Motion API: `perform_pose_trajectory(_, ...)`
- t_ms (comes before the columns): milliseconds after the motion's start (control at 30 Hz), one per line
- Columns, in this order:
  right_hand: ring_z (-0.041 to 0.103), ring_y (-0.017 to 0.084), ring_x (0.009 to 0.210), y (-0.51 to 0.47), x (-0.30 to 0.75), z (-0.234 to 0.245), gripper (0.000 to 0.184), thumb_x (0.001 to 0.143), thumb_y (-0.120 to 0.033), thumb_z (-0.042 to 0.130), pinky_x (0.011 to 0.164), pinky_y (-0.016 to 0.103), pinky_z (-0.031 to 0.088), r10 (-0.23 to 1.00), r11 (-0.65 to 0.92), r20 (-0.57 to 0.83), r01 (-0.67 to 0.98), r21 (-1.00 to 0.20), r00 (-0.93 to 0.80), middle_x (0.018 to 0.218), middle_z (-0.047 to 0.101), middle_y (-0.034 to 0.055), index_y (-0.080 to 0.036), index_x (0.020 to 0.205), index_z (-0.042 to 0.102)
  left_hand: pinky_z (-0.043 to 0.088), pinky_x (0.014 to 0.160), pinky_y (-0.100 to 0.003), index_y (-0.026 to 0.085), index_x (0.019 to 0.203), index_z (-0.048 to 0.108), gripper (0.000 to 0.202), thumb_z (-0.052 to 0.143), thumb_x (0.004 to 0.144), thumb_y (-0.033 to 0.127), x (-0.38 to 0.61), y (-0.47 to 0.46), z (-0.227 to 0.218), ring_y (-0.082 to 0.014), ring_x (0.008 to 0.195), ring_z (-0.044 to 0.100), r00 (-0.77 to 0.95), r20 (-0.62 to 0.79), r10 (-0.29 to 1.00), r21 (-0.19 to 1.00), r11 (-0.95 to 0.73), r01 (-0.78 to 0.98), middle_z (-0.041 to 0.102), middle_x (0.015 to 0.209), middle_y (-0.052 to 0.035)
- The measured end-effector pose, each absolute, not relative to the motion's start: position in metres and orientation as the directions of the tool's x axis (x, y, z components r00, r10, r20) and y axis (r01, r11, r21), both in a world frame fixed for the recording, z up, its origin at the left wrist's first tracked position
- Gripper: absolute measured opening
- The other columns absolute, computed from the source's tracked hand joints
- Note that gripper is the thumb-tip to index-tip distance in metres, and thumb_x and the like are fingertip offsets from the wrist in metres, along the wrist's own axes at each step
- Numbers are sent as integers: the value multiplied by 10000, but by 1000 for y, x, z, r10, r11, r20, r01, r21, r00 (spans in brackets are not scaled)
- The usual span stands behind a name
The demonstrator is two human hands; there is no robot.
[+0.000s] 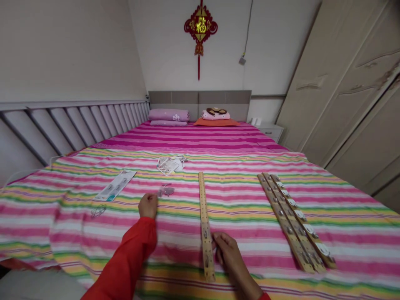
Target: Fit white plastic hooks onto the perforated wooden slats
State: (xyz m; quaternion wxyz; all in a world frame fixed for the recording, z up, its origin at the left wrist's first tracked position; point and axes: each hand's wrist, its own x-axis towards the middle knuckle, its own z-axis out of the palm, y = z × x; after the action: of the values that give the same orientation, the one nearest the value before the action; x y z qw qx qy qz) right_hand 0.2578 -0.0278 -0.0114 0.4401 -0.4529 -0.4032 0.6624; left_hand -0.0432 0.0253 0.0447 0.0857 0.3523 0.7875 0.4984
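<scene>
A person's left hand [148, 206], fingers bunched, sits beside translucent pieces [168, 191]; the right hand [228, 252], fingers curled, is just right of one perforated wooden strip [204, 212] mid-bed. Neither hand's hold is clear. Three strips [292, 221] lie right.

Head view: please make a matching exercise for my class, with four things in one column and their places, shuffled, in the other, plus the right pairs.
1. Left hand
2. Right hand
3. Red hanging
4. Three wooden strips

A. On the wall above the headboard
B. On the striped cover, to the right of both hands
C. Near a small oval piece
D. Beside the lone wooden strip

Pairs: 1-C, 2-D, 3-A, 4-B
</scene>
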Motion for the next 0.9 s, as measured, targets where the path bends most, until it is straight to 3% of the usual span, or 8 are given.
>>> perform_pose_trajectory(133, 358, 39, 242, -28, 258, -12, 604, 519, -723, 714, 293, 180, 160, 949, -292, -253, -226, -929, -188, 463, 559, -42, -154, 684, 600, 409, 588, -293, 178, 667, 647, 280, 548, 689, 439, -58, 35, 45, -198, 635, 586, -730, 228, 644, 798, 306, 519, 682, 681, -70)
perform_pose_trajectory(300, 344, 39, 234, -29, 262, -10, 599, 522, -707, 722, 289, 182, 144, 939, -316, -269, -230, -920, -214, 448, 548, -49, -150, 713, 614, 364, 559, -301, 181, 563, 627, 277, 592, 676, 431, -59, 39, 44, -190, 566, 537, -698, 221, 682, 765, 323, 558, 638, 582, -60)
perform_pose_trajectory(467, 347, 36, 242, -31, 263, -7, 596, 533, -684, 732, 296, 182, 147, 942, -310, -263, -240, -920, -208, 462, 561, -44, -140, 755, 634, 403, 621, -301, 178, 608, 638, 318, 601, 670, 487, -51, 34, 44, -180, 628, 543, -766, 272, 582, 843, 239, 481, 633, 624, -41)
perform_pose_trajectory(600, 335, 34, 248, -32, 262, -9, 590, 533, -673, 739, 301, 184, 144, 946, -304, -261, -253, -918, -193, 453, 553, -44, -136, 758, 644, 445, 622, -276, 164, 671, 641, 354, 634, 634, 516, -38, 25, 44, -156, 636, 568, -793, 226, 567, 953, 40, 300, 651, 643, -23)
perform_pose_trajectory(700, 325, 33, 262, -32, 264, -8, 558, 549, -653, 743, 306, 186, 146, 955, -283, -246, -265, -922, -166, 451, 549, -42, -137, 738, 645, 422, 529, -231, 146, 700, 646, 374, 709, 572, 492, -21, 16, 50, -124, 573, 556, -782, 79, 618, 997, -60, 53, 643, 608, -13)
perform_pose_trajectory(800, 314, 34, 279, -29, 268, -1, 512, 557, -620, 758, 311, 188, 158, 966, -249, -217, -283, -926, -139, 449, 534, -49, -145, 705, 637, 401, 489, -172, 142, 719, 653, 372, 820, 478, 371, 3, 1, 60, -90, 573, 565, -677, -147, 721, 938, -116, -327, 642, 621, 3)
perform_pose_trajectory(900, 313, 37, 296, -26, 269, 13, 467, 575, -576, 774, 320, 192, 184, 973, -216, -181, -295, -931, -142, 461, 527, -58, -152, 723, 645, 379, 462, -120, 144, 730, 669, 367, 862, 449, 279, 32, -15, 69, -41, 549, 534, -536, -262, 802, 857, -62, -512, 624, 632, 25)
